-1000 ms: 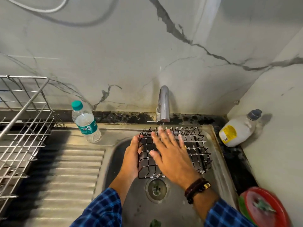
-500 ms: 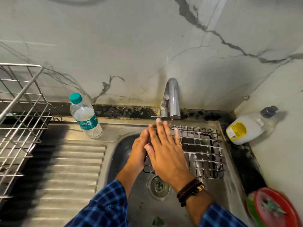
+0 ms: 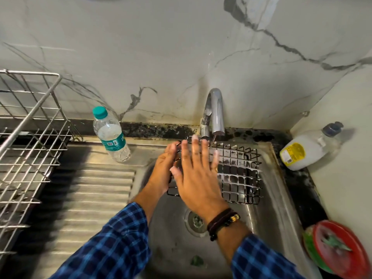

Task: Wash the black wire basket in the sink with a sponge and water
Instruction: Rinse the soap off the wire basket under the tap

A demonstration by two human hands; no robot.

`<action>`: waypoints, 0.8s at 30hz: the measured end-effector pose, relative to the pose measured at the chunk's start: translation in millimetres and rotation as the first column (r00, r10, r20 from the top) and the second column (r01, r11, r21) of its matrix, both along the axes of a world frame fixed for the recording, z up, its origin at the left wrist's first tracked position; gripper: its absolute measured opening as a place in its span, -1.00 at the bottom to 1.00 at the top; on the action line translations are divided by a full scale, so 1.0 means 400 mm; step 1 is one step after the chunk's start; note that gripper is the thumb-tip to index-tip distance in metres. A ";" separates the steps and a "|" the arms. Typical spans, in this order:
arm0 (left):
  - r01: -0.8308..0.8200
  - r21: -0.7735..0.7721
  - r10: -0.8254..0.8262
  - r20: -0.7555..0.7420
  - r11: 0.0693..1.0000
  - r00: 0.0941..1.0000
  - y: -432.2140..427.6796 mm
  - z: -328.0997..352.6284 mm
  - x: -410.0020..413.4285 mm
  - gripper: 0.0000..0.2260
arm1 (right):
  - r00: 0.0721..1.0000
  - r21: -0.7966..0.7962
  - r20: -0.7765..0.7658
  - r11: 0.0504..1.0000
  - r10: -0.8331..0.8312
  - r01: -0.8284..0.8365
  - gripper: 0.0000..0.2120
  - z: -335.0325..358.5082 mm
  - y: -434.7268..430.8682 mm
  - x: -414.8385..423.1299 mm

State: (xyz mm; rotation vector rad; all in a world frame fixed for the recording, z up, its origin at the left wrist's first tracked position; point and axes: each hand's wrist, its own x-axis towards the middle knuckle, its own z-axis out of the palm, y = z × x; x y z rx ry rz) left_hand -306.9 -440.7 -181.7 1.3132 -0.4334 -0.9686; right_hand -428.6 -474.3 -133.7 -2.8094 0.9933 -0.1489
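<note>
Both hands [image 3: 198, 178] over basket [image 3: 237, 174], left end

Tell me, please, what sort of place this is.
Most likely a home kitchen: a steel sink with a ribbed drainboard, a tap, a wire dish rack beside it, and a soap bottle.

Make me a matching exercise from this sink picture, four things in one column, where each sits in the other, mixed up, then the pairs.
Things: 1 black wire basket; 2 water bottle; 3 white jug; 4 red dish.
Places: A on the dark counter by the right wall; B in the basin under the tap; C at the view's lower right edge; D on the steel drainboard left of the basin.
Pairs: 1-B, 2-D, 3-A, 4-C.
</note>
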 end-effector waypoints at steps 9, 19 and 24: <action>-0.129 0.003 0.129 -0.101 0.992 0.987 0.061 0.024 0.075 -0.72 | 0.930 0.095 -0.003 0.926 -0.367 0.365 -0.29 -0.035 -0.166 -0.112; -0.036 -0.024 0.038 0.072 0.999 0.997 0.042 0.052 0.066 -0.69 | 0.971 -0.046 0.219 0.993 -0.095 0.107 -0.57 -0.014 -0.030 -0.077; -0.015 -0.076 0.023 0.103 0.997 0.994 0.042 0.054 0.080 -0.70 | 0.918 -0.096 0.295 0.947 -0.266 0.306 -0.70 -0.039 -0.070 -0.109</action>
